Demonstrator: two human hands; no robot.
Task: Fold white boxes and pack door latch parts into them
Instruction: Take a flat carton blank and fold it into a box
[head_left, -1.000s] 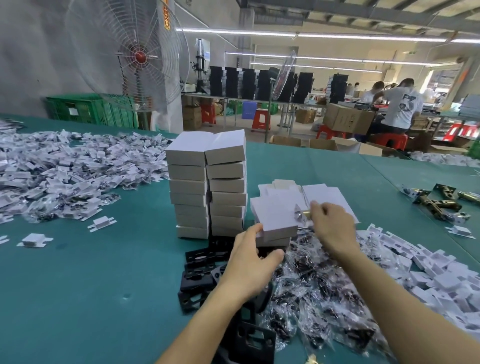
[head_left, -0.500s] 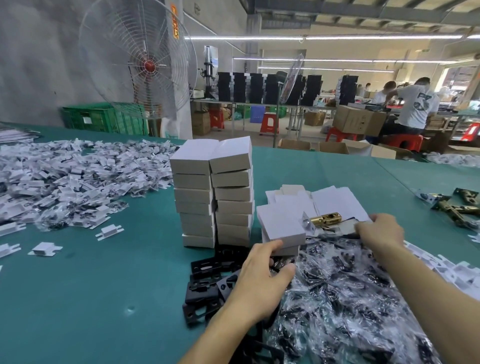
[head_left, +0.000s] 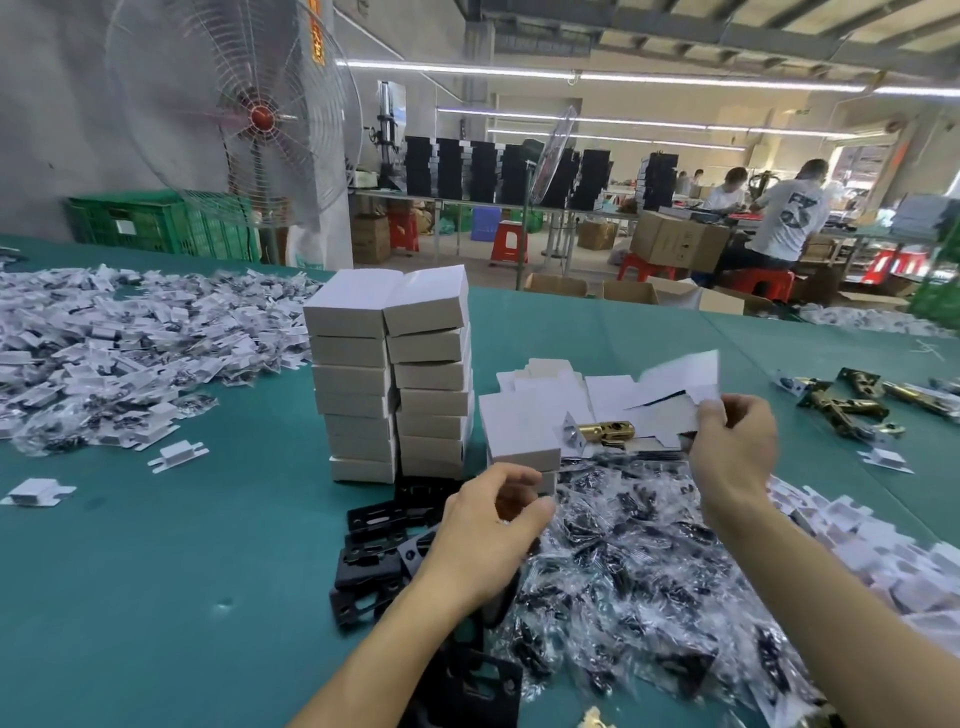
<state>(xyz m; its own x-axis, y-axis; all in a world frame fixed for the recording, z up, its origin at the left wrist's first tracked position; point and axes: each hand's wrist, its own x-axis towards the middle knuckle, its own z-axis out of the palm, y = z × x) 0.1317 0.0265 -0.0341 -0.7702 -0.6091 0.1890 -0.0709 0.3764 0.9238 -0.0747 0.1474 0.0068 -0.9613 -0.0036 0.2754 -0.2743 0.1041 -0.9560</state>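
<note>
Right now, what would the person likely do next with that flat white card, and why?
Probably bring the left hand up to the flat card pinched in the right hand and start folding it: it is not yet folded, and the brass latch lies unpacked on the pile.

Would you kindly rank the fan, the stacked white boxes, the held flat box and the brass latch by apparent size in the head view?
1. fan, largest though farthest back
2. stacked white boxes
3. flat box
4. brass latch

Green table (head_left: 156, 597), white boxes (head_left: 353, 358), perhaps bagged screws (head_left: 649, 561)
</note>
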